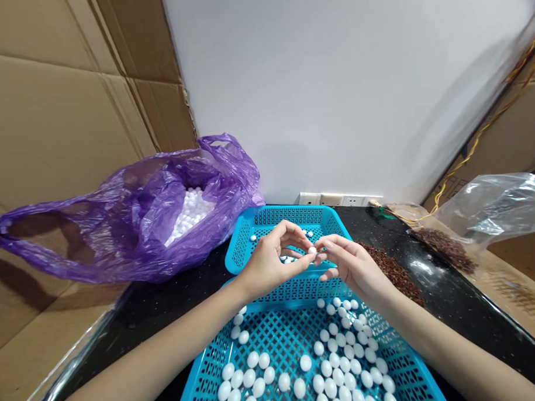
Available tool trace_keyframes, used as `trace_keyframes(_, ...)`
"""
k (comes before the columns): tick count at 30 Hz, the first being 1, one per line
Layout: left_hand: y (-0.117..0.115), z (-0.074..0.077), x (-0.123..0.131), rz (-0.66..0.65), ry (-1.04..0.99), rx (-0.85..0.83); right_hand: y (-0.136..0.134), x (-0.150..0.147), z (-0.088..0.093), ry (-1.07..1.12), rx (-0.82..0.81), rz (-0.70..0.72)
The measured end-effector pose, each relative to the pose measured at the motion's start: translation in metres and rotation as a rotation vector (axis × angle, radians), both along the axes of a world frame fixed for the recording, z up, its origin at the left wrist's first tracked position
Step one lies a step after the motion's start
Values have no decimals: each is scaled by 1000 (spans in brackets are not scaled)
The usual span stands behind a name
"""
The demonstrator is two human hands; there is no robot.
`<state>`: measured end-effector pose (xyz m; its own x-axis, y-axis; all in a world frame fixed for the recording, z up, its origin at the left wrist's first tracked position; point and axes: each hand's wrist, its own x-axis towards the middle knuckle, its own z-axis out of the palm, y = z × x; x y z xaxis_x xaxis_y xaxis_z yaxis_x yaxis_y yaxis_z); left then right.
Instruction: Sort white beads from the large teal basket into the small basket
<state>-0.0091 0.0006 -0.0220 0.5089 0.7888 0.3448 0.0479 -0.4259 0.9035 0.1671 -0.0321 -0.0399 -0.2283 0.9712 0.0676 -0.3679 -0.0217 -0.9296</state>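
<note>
A small white ball point(312, 251) sits between the thumb and fingertips of my left hand point(273, 259), which is closed on it. My right hand point(353, 265) meets it from the other side, thumb and forefinger pinched right against the ball. Whatever the right fingertips hold is too small to make out. Both hands hover over the smaller blue plastic basket point(289, 211), where a few white balls lie. Nearer to me, a larger blue basket point(286, 325) has many loose white balls spread on its lattice bottom, most of them to the right.
An open purple plastic bag point(132, 228) full of small white balls stands at the left. Reddish-brown bits point(390, 272) are heaped on the black tabletop point(451, 311). A clear bag point(498, 207), a power strip point(340, 200), yellow wires point(471, 149) and cardboard point(49, 114) surround the spot.
</note>
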Motion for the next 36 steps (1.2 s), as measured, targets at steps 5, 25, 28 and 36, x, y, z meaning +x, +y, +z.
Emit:
trace_keyframes(5, 0, -1, 0, -33, -1, 19, 1, 1, -2, -15, -10, 28)
trace_keyframes(25, 6, -4, -2, 136, 99, 113, 3, 2, -2, 75, -155, 2)
trace_keyframes(28, 16, -13, -7, 308, 383, 254, 3, 2, -1, 79, -128, -27)
trace_keyframes(36, 13, -10, -6, 200, 396, 394, 0, 1, -8, -247, 84, -56)
